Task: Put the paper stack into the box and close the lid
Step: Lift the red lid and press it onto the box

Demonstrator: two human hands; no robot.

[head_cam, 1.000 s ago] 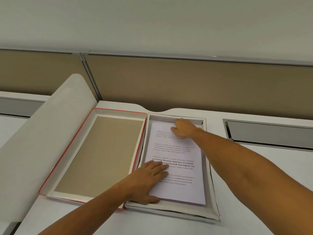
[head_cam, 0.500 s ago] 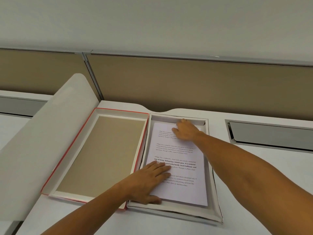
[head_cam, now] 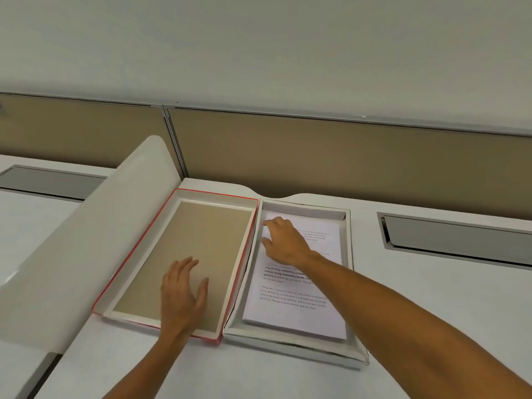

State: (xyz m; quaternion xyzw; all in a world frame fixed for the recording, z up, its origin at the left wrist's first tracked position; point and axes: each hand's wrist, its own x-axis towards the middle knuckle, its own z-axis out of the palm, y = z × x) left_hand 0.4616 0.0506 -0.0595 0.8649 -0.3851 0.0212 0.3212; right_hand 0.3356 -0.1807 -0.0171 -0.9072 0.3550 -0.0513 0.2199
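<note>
A white paper stack [head_cam: 296,309] with printed text lies flat inside the shallow white box [head_cam: 349,272] on the desk. The red-edged lid [head_cam: 178,254] lies upside down right beside the box on its left, showing its tan inside. My left hand [head_cam: 184,295] hovers over the lid's near part, fingers spread, holding nothing. My right hand [head_cam: 285,240] rests on the far left part of the paper stack, fingers apart and reaching toward the box's left wall.
A curved white divider [head_cam: 86,240] rises along the lid's left side. A tan partition wall [head_cam: 316,159] runs behind the desk. A grey cable slot [head_cam: 457,237] is recessed at the right, another [head_cam: 49,180] at the far left.
My left hand has left the paper stack and moved left over the lid. My right hand has slid left across the stack's far end.
</note>
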